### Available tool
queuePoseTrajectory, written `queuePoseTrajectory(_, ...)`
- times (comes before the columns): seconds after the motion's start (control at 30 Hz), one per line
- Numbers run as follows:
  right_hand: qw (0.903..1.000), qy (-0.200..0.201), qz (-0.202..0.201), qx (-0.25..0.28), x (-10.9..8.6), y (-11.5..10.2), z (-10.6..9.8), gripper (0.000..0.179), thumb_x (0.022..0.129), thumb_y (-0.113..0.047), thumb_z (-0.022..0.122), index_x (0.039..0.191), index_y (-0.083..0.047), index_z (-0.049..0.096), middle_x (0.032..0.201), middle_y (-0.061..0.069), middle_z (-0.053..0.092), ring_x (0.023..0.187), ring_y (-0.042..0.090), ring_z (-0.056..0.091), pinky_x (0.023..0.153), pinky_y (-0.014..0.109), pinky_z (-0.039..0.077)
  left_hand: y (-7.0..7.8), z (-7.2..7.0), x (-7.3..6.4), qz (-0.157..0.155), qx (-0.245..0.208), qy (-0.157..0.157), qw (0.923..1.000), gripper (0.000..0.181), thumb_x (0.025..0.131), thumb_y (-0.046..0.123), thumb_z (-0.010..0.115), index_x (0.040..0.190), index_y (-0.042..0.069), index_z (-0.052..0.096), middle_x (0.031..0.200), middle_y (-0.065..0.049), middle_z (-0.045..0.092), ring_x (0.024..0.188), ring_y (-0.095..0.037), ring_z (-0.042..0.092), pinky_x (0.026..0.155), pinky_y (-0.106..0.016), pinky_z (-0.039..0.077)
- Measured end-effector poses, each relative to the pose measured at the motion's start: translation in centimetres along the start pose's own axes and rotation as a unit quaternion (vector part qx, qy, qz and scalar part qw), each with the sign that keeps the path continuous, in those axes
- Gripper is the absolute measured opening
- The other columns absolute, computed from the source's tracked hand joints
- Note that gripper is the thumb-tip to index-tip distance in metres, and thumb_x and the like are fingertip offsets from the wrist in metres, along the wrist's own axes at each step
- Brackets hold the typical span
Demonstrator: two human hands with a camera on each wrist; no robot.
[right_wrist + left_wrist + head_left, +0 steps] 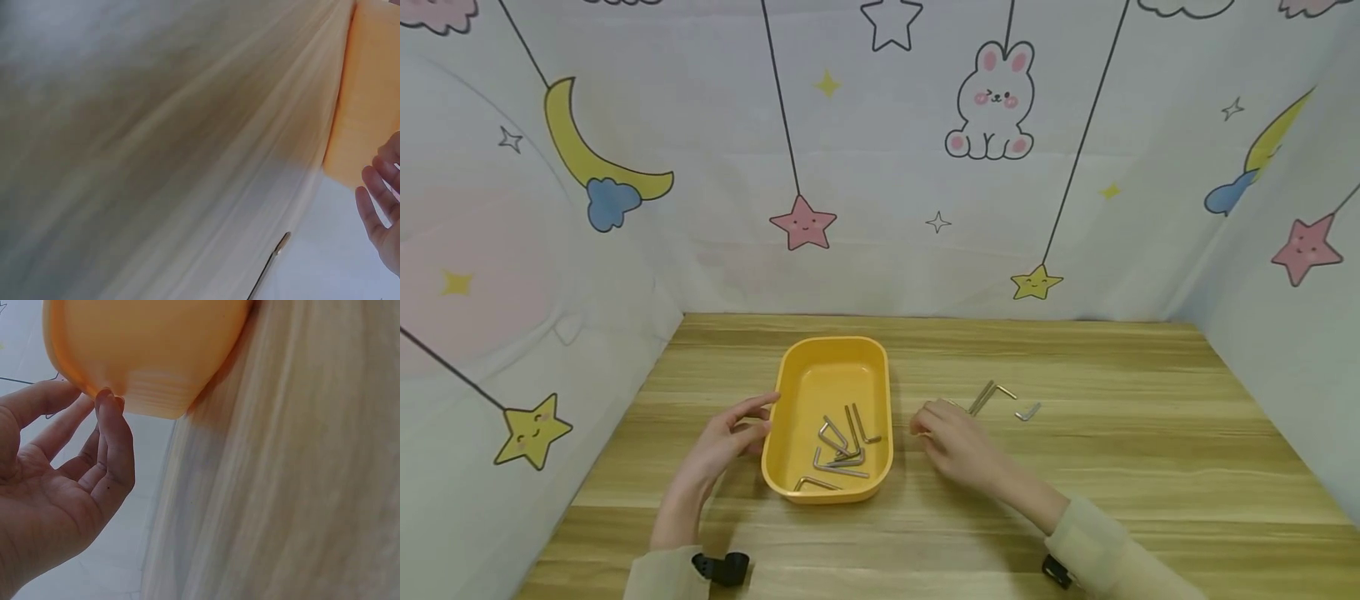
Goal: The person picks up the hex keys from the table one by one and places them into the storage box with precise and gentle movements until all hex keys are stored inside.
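Note:
A yellow plastic bin point(790, 392) stands on the wooden table with several metal hex keys point(850, 433) lying loose in its near half. My left hand point(726, 442) is at the bin's left side, its bent, relaxed fingertips touching the outer wall; the left wrist view shows the hand point(69, 462) against the orange-looking bin point(150, 356). Just right of the bin, low over the table, is my right hand point(958, 450). Its fingers bend loosely, and the right wrist view shows nothing in the visible part of the hand point(384, 194). Beyond it lie brass-coloured hex keys point(983, 397), partly hidden by the hand.
A small silver hex key point(1028, 412) lies right of the brass-coloured ones. The wooden table point(1120, 467) ends at a patterned white cloth point(880, 275) behind and on both sides. A black wrist device point(722, 568) is on the left wrist.

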State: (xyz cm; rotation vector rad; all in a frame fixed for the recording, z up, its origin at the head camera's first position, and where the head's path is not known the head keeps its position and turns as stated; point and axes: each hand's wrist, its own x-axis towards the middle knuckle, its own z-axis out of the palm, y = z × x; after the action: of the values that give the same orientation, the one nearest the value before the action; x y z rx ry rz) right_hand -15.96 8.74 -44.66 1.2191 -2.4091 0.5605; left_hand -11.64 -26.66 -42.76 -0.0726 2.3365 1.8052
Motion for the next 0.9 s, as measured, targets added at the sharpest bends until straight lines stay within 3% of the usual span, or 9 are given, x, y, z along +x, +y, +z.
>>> queuePoseTrajectory(0.33, 0.9999, -0.006, -0.008, 0.002, -2.0, 1.7, -0.5, 0.027, 0.073, 0.0, 0.072, 0.092, -0.015, 0.061, 0.088, -0.005, 0.06, 0.083, 0.009, 0.055, 0.074, 0.026, 0.049, 0.0, 0.0, 0.0, 0.002, 0.002, 0.001, 1.0, 0.051, 0.096, 0.017, 0.058, 0.145, 0.011, 0.044, 0.125, -0.019, 0.045, 0.086, -0.009, 0.059, 0.077, -0.026, 0.056)
queuePoseTrajectory(0.53, 0.9999, -0.012, -0.002, -0.007, -3.4, 2.6, -0.9, 0.024, 0.076, -0.002, 0.073, 0.092, -0.015, 0.062, 0.091, -0.006, 0.062, 0.087, 0.011, 0.059, 0.079, 0.03, 0.052, -0.1, 0.0, 0.1, 0.001, 0.001, -0.001, 1.0, 0.051, 0.096, 0.017, 0.058, 0.145, 0.012, 0.044, 0.125, -0.018, 0.045, 0.087, -0.009, 0.059, 0.077, -0.027, 0.056)
queuePoseTrajectory(0.9, 0.9996, -0.005, -0.003, -0.027, -5.4, 3.9, -1.6, 0.021, 0.077, -0.003, 0.073, 0.09, -0.015, 0.063, 0.089, -0.006, 0.062, 0.084, 0.009, 0.057, 0.073, 0.028, 0.05, 0.0, 0.0, 0.1, -0.005, 0.0, 0.002, 1.0, 0.051, 0.096, 0.018, 0.058, 0.145, 0.013, 0.044, 0.126, -0.018, 0.045, 0.088, -0.009, 0.059, 0.077, -0.026, 0.056)
